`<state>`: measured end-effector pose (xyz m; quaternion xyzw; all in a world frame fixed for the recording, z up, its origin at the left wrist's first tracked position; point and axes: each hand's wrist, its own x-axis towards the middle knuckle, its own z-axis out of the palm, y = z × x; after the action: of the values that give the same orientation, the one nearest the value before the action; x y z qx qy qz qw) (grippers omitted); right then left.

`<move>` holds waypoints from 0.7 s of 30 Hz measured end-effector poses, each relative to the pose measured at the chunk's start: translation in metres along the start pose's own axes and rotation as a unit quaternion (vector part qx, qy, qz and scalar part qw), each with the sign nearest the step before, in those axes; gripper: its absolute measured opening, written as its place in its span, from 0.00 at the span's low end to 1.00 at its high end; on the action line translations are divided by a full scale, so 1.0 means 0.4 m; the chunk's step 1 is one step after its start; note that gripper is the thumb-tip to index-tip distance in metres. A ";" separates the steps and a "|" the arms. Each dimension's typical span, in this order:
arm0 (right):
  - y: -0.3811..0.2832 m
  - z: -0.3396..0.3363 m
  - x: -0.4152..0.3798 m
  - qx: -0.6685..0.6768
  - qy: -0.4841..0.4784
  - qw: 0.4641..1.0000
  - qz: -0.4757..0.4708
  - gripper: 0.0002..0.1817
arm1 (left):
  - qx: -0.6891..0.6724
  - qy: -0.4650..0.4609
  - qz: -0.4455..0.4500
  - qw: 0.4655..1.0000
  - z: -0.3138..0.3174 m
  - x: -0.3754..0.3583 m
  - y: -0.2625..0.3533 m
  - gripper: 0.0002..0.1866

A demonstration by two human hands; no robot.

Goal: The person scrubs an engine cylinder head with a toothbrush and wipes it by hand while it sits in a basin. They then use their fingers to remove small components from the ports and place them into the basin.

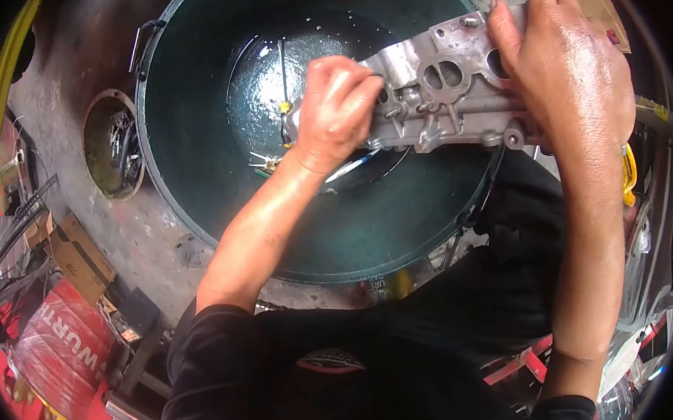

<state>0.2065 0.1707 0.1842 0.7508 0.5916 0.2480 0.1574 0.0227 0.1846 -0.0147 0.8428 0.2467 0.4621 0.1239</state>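
Observation:
A grey metal engine cylinder head (469, 94) with round and oval ports is held up, tilted, over a large dark green tub (365, 243). My right hand (569, 70) grips its right end, with the thumb on the near face and the other fingers over the top edge. Across the left end of the cylinder head lies my left hand (336, 108), closed like a fist beside a port. What its fingers pinch, if anything, is hidden. Both hands look wet. In the tub's bottom, shiny liquid surrounds a thin rod with a yellow part (285, 109) and other small tools.
A smaller round container (115, 144) with dark items stands left of the tub. A cardboard box (79, 258) and a red Würth-marked bag (65, 347) lie at lower left. The tub has a metal handle (139, 48) on its left rim. Something yellow (629, 176) is beyond my right forearm.

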 end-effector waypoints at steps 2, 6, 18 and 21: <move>0.004 0.008 -0.002 0.017 0.008 1.000 -0.003 0.20 | -0.019 -0.003 0.020 1.000 0.004 0.019 0.010 0.19; 0.006 0.001 0.007 0.012 0.017 1.000 0.002 0.19 | 0.029 -0.037 0.013 0.999 -0.001 -0.018 -0.028 0.20; 0.017 0.008 0.008 -0.020 0.017 1.000 -0.008 0.18 | 0.038 -0.050 -0.013 0.998 -0.012 -0.005 -0.025 0.17; 0.018 0.008 0.009 0.009 0.024 1.000 -0.007 0.18 | 0.026 0.008 -0.143 0.989 -0.001 -0.021 0.029 0.16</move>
<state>0.2149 0.1725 0.1861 0.7415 0.6030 0.2597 0.1381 0.0221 0.1703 -0.0155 0.7980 0.3778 0.4399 0.1644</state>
